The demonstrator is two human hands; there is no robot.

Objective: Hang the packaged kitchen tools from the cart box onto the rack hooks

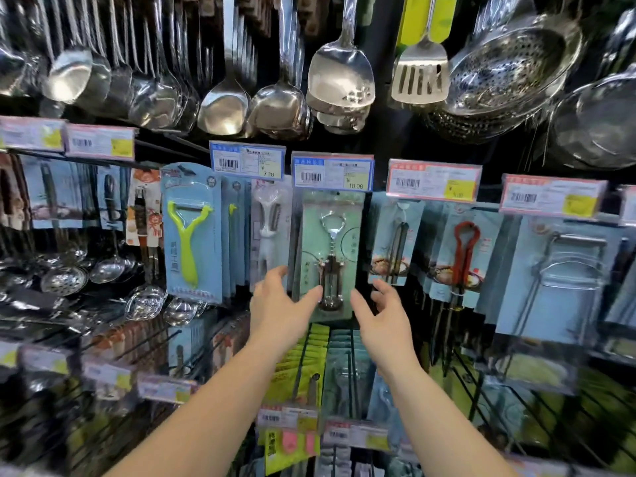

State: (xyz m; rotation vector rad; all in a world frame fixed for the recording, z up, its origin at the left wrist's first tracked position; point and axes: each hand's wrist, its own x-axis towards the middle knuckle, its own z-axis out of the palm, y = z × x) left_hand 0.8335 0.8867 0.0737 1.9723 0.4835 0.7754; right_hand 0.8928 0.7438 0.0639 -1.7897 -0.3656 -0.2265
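Note:
A packaged corkscrew on a pale green card (332, 235) hangs from a rack hook under the 10.00 price tag (333, 172). My left hand (280, 304) is at the card's lower left edge, thumb across the bottom of the card, fingers spread behind its left side. My right hand (380, 313) hovers at the card's lower right corner with fingers relaxed and apart, thumb close to the card's edge. Whether either hand actually touches the card is hard to tell. The cart box is out of view.
Packaged peelers (191, 235) hang to the left, packaged tongs and a red-handled tool (464, 253) to the right. Steel ladles (223, 108), spatulas and strainers (509, 67) hang overhead. Lower hooks with green packages (303, 359) and price tags stick out below my wrists.

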